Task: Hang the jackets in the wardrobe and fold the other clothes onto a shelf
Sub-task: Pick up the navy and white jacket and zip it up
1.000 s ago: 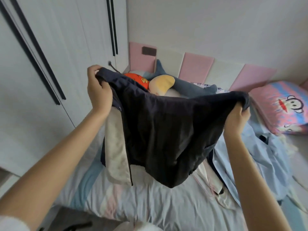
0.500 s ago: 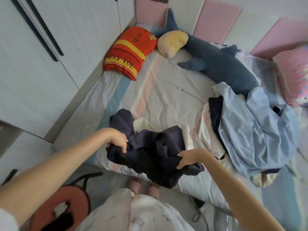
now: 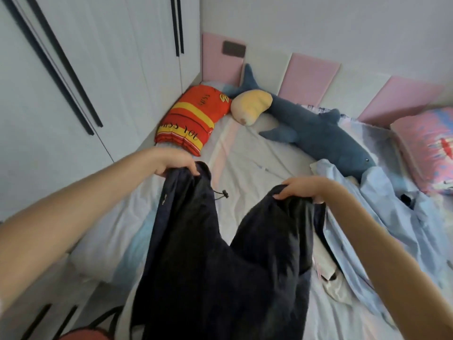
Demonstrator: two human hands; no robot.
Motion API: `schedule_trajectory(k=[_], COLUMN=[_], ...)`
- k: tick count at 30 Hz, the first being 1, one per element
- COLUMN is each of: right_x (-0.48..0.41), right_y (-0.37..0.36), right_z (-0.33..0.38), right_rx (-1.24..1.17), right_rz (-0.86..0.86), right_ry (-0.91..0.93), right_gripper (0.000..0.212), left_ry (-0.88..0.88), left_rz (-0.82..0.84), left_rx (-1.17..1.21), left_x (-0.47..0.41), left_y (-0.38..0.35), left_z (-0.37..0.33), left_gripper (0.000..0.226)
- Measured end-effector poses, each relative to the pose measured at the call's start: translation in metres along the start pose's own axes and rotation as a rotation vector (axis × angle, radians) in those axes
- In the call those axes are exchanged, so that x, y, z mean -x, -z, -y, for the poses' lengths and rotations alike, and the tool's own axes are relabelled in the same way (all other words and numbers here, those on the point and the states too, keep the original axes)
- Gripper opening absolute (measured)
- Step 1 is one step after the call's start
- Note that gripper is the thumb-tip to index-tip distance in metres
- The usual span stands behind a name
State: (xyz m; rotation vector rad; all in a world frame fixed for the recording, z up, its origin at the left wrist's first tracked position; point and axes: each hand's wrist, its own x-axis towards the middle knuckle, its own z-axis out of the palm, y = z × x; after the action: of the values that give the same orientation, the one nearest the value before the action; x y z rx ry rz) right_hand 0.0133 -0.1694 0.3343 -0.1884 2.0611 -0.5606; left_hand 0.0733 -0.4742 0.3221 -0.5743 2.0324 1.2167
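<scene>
A dark navy jacket with a drawstring toggle hangs in front of me over the near edge of the bed. My left hand grips its upper left edge. My right hand grips its upper right edge, a little lower. The cloth sags in a V between the two hands. A light blue garment lies crumpled on the bed to the right, with a pale cream garment partly under it. The white wardrobe stands at the left with its doors closed.
On the striped bed sheet lie a red and yellow cushion, a blue shark plush and a pink pillow. Pink and white wall panels line the far side. A red stool shows at the bottom left.
The jacket was held up spread wide, then dropped bunched on the bed edge. Now both hands have lifted it again by its upper edge and moved apart.
</scene>
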Motion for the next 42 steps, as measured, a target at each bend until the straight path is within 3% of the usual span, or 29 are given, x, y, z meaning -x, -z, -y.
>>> schedule_trajectory(k=[2, 4, 5, 7, 9, 10, 13, 16, 18, 23, 25, 30, 33, 36, 40, 42], right_x=[-0.025, -0.046, -0.056, -0.079, -0.095, -0.112, -0.167, -0.234, -0.264, -0.302, -0.321, -0.375, -0.421, -0.440, -0.454, -0.447], right_y=[0.033, 0.071, 0.093, 0.125, 0.128, 0.126, 0.077, -0.015, -0.076, -0.202, -0.231, -0.235, -0.215, -0.173, -0.146, -0.136], right_z=[-0.002, -0.010, -0.013, -0.016, -0.016, -0.024, -0.069, -0.159, -0.215, -0.319, -0.342, -0.337, -0.332, -0.314, -0.303, -0.309], right_rx=[0.165, 0.067, -0.040, -0.152, -0.019, 0.032, 0.099, -0.122, -0.375, -0.759, -0.869, -1.217, -1.413, -1.541, -1.548, -1.564], right_rz=[-0.393, -0.786, -0.909, -0.938, -0.882, -0.877, -0.826, -0.583, -0.469, -0.328, -0.357, -0.407, -0.407, -0.467, -0.721, -0.757], right_ry=[-0.091, -0.015, 0.052, 0.125, 0.072, 0.052, 0.050, -0.085, -0.199, -0.551, -0.552, -0.348, -0.295, -0.192, -0.294, -0.337], right_gripper=[0.037, 0.040, 0.045, 0.085, 0.114, 0.115, 0.108, 0.105, 0.095, 0.044, 0.034, 0.026, 0.031, 0.029, 0.026, 0.023], left_ry=[-0.031, -0.122, -0.207, -0.364, -0.421, -0.422, -0.370, -0.259, -0.198, -0.150, -0.145, -0.113, -0.100, -0.104, -0.072, -0.067], left_rz=[-0.348, -0.623, -0.738, -0.811, -0.712, -0.653, -0.424, -0.177, -0.065, 0.099, 0.102, 0.116, 0.122, 0.160, 0.272, 0.301], left_rx=[0.189, 0.386, 0.419, 0.350, 0.259, 0.179, -0.107, -0.397, -0.536, -0.733, -0.807, -0.958, -1.138, -1.129, -1.115, -1.137], left_x=[-0.034, -0.059, -0.071, -0.088, -0.103, -0.126, -0.193, -0.255, -0.286, -0.336, -0.358, -0.394, -0.402, -0.404, -0.410, -0.410], left_y=[0.026, 0.054, 0.069, 0.081, 0.068, 0.053, -0.015, -0.106, -0.158, -0.240, -0.256, -0.270, -0.281, -0.275, -0.267, -0.263], left_z=[-0.010, -0.023, -0.035, -0.059, -0.068, -0.067, -0.021, 0.062, 0.115, 0.219, 0.244, 0.284, 0.290, 0.277, 0.267, 0.263], left_gripper=[0.008, 0.022, 0.030, 0.057, 0.088, 0.089, 0.072, 0.063, 0.058, 0.064, 0.070, 0.091, 0.103, 0.102, 0.103, 0.103])
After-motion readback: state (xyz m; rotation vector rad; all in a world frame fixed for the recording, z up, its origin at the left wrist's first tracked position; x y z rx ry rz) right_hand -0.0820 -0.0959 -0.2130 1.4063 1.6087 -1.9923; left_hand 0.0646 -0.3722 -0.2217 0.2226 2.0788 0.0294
